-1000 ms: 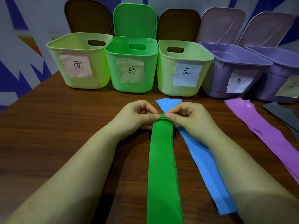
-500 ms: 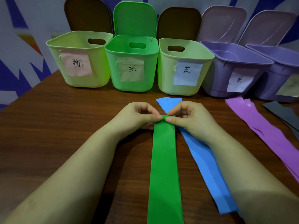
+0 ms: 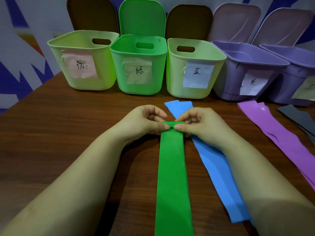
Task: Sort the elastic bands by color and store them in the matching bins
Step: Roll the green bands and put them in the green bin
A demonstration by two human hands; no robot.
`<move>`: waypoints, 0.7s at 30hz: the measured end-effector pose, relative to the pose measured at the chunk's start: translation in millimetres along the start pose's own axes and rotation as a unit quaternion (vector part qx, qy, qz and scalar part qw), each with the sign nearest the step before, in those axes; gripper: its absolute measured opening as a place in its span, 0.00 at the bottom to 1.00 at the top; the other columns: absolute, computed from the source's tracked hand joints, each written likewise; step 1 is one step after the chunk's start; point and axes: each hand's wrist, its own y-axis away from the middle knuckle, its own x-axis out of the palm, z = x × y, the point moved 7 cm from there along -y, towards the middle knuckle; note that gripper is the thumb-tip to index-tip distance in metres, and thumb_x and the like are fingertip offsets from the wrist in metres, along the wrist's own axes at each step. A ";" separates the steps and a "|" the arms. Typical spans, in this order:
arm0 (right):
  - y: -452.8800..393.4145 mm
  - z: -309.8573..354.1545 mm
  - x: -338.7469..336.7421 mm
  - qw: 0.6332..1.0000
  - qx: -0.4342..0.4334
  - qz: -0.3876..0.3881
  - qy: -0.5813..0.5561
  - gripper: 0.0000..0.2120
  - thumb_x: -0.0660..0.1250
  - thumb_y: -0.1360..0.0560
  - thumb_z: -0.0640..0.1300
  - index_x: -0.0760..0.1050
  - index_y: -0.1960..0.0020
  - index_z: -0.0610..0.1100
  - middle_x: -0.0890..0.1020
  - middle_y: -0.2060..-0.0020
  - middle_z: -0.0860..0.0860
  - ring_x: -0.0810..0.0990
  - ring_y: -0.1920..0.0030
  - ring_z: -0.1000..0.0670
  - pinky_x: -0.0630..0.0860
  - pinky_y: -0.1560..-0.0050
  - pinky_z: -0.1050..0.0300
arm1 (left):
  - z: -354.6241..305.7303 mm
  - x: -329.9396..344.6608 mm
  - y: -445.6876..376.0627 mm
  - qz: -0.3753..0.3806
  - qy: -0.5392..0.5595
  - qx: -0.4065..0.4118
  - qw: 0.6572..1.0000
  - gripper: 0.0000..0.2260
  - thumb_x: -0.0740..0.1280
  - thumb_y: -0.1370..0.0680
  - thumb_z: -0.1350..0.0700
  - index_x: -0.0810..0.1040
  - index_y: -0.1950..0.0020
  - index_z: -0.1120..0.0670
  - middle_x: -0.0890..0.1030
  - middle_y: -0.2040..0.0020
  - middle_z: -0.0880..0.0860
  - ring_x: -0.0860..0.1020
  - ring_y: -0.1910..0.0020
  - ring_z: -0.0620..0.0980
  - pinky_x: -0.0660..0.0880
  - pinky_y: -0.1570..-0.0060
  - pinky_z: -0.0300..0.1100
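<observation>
A long green elastic band lies flat on the wooden table, running toward me. Its far end is folded over into a small roll. My left hand pinches that rolled end from the left and my right hand pinches it from the right, thumbs meeting on top. A blue band lies just right of the green one, partly under my right forearm. Further right lie a purple band and a dark grey band. The green bin stands open behind my hands.
A row of open bins with paper labels lines the back: a pale green bin with a pink label, the green one, a pale green bin with a blue label, and two purple bins. Lids stand upright behind them.
The far end of the green band has been turned over one more fold toward me. Both hands stay on it, nearly in the same place.
</observation>
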 end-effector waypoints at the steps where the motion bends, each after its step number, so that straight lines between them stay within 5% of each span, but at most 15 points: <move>1: -0.2 -0.5 -0.1 1.000 0.001 0.001 -0.002 0.06 0.74 0.32 0.36 0.80 0.59 0.44 0.79 0.67 0.47 0.79 0.67 0.53 0.78 0.63 0.61 | -0.3 0.6 0.4 0.003 -0.002 0.001 1.000 0.11 0.70 0.30 0.72 0.75 0.55 0.58 0.78 0.64 0.53 0.80 0.65 0.47 0.80 0.60 0.38; 11: -1.3 -4.8 7.1 0.999 0.018 0.030 0.003 0.04 0.73 0.30 0.40 0.78 0.58 0.43 0.82 0.69 0.50 0.80 0.66 0.54 0.78 0.63 0.60 | -0.1 2.2 0.4 0.016 -0.020 0.010 1.000 0.12 0.69 0.30 0.72 0.74 0.57 0.57 0.76 0.66 0.52 0.78 0.68 0.45 0.78 0.64 0.35; 17: -0.6 -2.5 5.5 1.000 0.009 0.018 -0.008 0.08 0.75 0.33 0.35 0.77 0.60 0.42 0.80 0.69 0.48 0.79 0.64 0.47 0.78 0.56 0.49 | 1.6 3.3 0.5 0.027 -0.026 -0.002 0.999 0.12 0.70 0.31 0.72 0.76 0.55 0.57 0.78 0.62 0.53 0.78 0.63 0.46 0.79 0.57 0.38; 21: 0.7 -1.1 4.5 0.999 0.006 0.018 -0.031 0.09 0.74 0.33 0.32 0.75 0.61 0.42 0.80 0.70 0.50 0.79 0.65 0.51 0.77 0.58 0.55 | 2.8 6.1 0.1 0.035 -0.036 -0.021 0.999 0.10 0.70 0.29 0.69 0.76 0.53 0.57 0.79 0.60 0.53 0.79 0.61 0.47 0.78 0.56 0.39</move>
